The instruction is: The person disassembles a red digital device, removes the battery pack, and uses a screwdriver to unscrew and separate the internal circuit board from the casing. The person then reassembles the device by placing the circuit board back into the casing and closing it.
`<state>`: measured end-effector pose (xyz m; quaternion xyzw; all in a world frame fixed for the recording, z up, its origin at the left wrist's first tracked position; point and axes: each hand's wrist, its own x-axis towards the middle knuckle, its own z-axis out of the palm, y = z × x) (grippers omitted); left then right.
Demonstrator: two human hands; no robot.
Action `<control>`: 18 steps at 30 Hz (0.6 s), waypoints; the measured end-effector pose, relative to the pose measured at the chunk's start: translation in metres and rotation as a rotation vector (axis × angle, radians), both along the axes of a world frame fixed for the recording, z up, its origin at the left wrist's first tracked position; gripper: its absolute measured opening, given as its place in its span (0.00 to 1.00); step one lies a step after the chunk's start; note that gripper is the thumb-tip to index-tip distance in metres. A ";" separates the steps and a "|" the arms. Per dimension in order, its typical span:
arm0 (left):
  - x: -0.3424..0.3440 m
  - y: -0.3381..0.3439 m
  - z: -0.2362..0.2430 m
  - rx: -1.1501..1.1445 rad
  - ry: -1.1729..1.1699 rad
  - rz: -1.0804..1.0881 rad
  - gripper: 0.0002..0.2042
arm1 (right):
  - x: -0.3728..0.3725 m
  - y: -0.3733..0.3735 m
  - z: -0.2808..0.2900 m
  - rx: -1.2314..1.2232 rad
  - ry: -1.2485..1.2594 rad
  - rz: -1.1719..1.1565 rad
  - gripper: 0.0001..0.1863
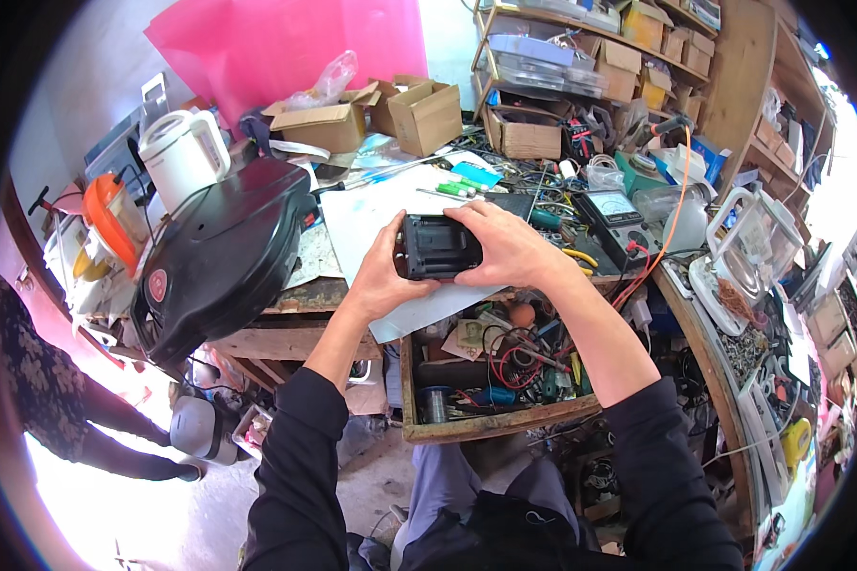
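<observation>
you hold a small black box-shaped device (436, 246) between both hands above the workbench (300, 297), over a pale sheet (376, 214) spread across the bench top. your left hand (383, 274) clamps the device's left end, thumb on top and fingers curled underneath; your right hand (507, 246) wraps over its right end and top edge, fingers closed down on the casing. directly below your hands an open wooden drawer (490, 421) hangs out of the bench, packed with red and black wires, spools and small tools. a large black domed appliance (221, 252) sits tilted at the bench's left edge, with a white electric kettle (183, 152) behind it. a multimeter (617, 214) with a dial face lies just right of your right hand, near green-handled screwdrivers (462, 187). open cardboard boxes (371, 116) stand at the back, in front of a pink sheet (286, 43)
</observation>
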<state>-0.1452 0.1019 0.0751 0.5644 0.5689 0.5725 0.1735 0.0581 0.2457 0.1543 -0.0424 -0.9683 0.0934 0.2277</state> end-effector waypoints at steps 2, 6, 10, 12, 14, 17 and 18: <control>0.003 0.001 0.003 0.035 0.017 -0.014 0.62 | 0.000 0.007 -0.001 -0.075 0.018 0.031 0.48; -0.001 0.011 -0.005 -0.010 0.055 0.027 0.61 | 0.002 0.017 -0.002 -0.178 0.014 0.043 0.47; -0.008 0.003 -0.006 0.018 0.027 0.049 0.62 | -0.002 0.019 -0.004 -0.244 0.026 0.051 0.45; 0.002 0.004 -0.002 -0.019 -0.034 0.030 0.62 | -0.001 0.020 -0.004 -0.242 0.033 0.048 0.44; -0.001 0.005 -0.001 -0.034 0.094 0.104 0.62 | -0.001 0.023 -0.003 -0.279 0.017 0.018 0.44; -0.003 0.000 -0.003 -0.025 -0.004 0.076 0.61 | -0.005 0.020 -0.005 -0.339 0.046 0.007 0.43; -0.002 -0.001 0.001 -0.034 -0.007 0.083 0.61 | -0.004 0.020 -0.004 -0.343 0.054 0.012 0.43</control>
